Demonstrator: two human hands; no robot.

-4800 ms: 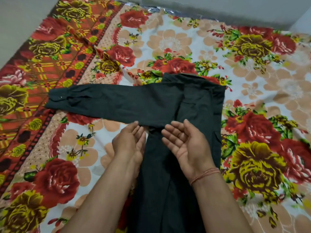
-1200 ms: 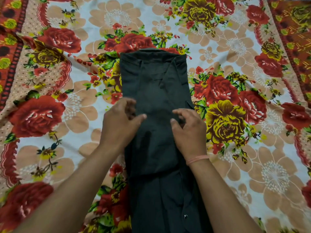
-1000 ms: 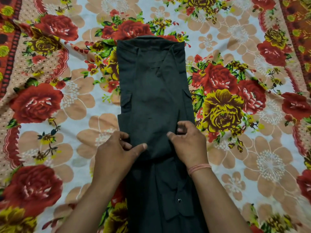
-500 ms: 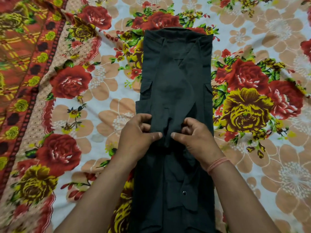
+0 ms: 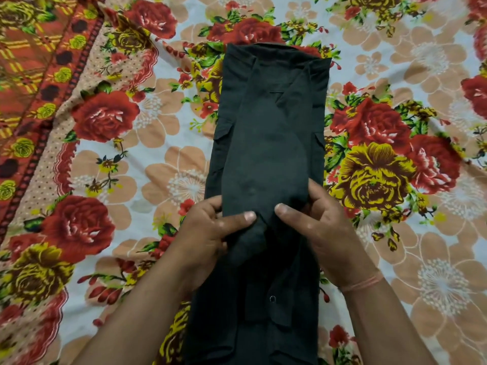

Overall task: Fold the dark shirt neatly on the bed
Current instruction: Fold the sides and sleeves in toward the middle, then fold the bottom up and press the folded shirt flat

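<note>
The dark shirt (image 5: pixel 271 133) lies on the bed as a long narrow strip, both sleeves folded in over its middle, collar end at the far side. My left hand (image 5: pixel 210 233) and my right hand (image 5: pixel 324 225) pinch the sleeve layers at the strip's middle, thumbs on top and nearly touching, fingers tucked under the cloth. The near end of the shirt runs between my forearms and out of the bottom of the view. A small snap button (image 5: pixel 272 299) shows on the near part.
A floral bedsheet (image 5: pixel 395 259) with red and yellow roses covers the bed all around the shirt. Its orange patterned border (image 5: pixel 31 83) runs along the far left.
The left sleeve, spread out sideways earlier, now lies folded over the body. My hands slid toward me along the strip and closed together on the sleeve layers at the middle.
</note>
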